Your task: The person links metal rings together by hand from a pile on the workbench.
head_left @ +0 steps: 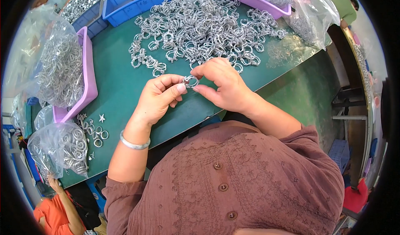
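Pinching one shiny metal ring clamp (pixel 191 81) | left hand (pixel 158 98) and right hand (pixel 223 85) fingertips closed on it | glinting clamp heap (pixel 200 24) at 12 o'clock | green mat (pixel 121 77)

The fingers of the left hand (pixel 157 98) and right hand (pixel 223 85) hide part of the small metal ring (pixel 191 82). The blue bin (pixel 133 4) is cut off at the top.

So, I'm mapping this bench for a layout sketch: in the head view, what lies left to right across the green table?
Purple tray of metal rings → left hand → small metal ring pinched by both hands → right hand → clear plastic bag.
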Available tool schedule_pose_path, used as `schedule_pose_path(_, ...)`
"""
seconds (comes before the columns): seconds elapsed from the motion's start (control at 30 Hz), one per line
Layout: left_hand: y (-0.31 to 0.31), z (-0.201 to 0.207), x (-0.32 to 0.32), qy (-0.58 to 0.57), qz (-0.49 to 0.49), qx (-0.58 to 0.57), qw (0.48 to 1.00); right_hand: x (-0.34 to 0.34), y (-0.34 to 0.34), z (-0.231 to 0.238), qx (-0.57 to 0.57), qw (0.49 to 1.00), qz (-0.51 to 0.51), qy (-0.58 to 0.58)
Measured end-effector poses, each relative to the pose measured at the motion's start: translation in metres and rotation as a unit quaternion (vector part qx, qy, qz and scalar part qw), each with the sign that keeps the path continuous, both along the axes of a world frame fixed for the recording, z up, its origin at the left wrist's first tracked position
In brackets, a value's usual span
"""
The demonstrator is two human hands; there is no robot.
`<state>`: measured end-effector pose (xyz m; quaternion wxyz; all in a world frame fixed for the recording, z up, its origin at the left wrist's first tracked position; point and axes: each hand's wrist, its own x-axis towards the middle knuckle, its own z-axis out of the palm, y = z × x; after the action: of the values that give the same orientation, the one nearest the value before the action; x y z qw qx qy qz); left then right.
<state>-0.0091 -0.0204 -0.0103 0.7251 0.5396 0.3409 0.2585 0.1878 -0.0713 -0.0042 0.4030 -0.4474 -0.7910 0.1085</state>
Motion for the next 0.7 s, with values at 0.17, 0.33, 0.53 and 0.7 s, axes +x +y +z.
schedule_pose_path(0.17, 0.0006, -0.0005, -0.0003, -0.007, -0.009, -0.005, 1.000, 0.0002, 0.0002, -0.0009, 0.003, 1.000, 0.004, 0.006)
schedule_pose_path(0.33, 0.0004, -0.0001, -0.0005, -0.008, -0.012, -0.005, 1.000, 0.0003, 0.0000, -0.0012, 0.000, 1.000, 0.007, 0.010)
schedule_pose_path(0.53, 0.0003, 0.0003, -0.0012, -0.012, -0.012, -0.015, 1.000, -0.0001, -0.0006, -0.0018, -0.002, 1.000, 0.009, 0.020)
schedule_pose_path(0.7, 0.0001, -0.0004, -0.0014, -0.015, -0.011, -0.020, 1.000, -0.0007, -0.0015, -0.0012, -0.002, 1.000, 0.009, 0.027)
